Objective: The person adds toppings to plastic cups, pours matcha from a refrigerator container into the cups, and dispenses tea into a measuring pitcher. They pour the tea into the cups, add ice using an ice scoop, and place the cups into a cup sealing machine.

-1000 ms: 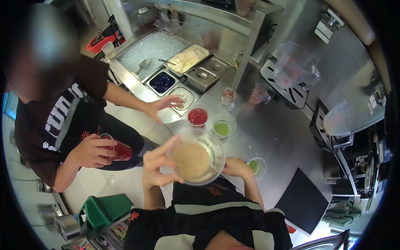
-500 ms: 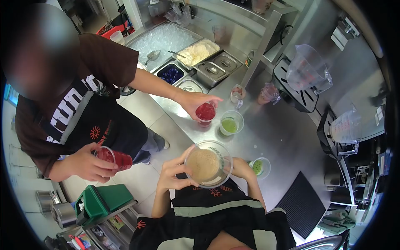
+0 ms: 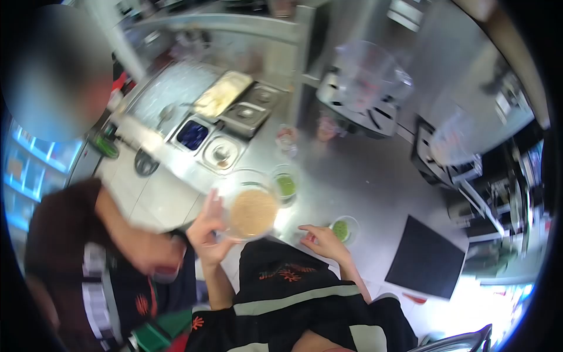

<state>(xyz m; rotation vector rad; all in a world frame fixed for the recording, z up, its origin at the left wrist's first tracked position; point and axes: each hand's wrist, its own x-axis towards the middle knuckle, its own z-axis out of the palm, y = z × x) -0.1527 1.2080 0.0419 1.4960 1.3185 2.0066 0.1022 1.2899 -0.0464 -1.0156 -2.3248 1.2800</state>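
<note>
My left hand (image 3: 206, 232) grips the side of a clear plastic cup (image 3: 253, 212) containing a light brown drink, held up in front of my apron. Over the counter's front edge, my right hand (image 3: 327, 243) is apart from that cup, its fingers stretched to the left with nothing in them. A small cup of green powder or liquid (image 3: 341, 229) stands just beside its wrist. Behind the brown drink is another clear cup with a green drink (image 3: 285, 185), partly covered by it.
A co-worker's hand (image 3: 158, 255) at left holds a blurred cup. An ice bin (image 3: 182, 88), a tub of pale cream (image 3: 224, 94) and lidded metal pans (image 3: 246, 117) sit at the back. Blender jugs (image 3: 372, 76) stand on the right; a black mat (image 3: 427, 258) lies nearer.
My right hand has let go of the brown drink and moved right; the left hand keeps it. The co-worker's red cup has left the counter beside the green drink. The view has turned.
</note>
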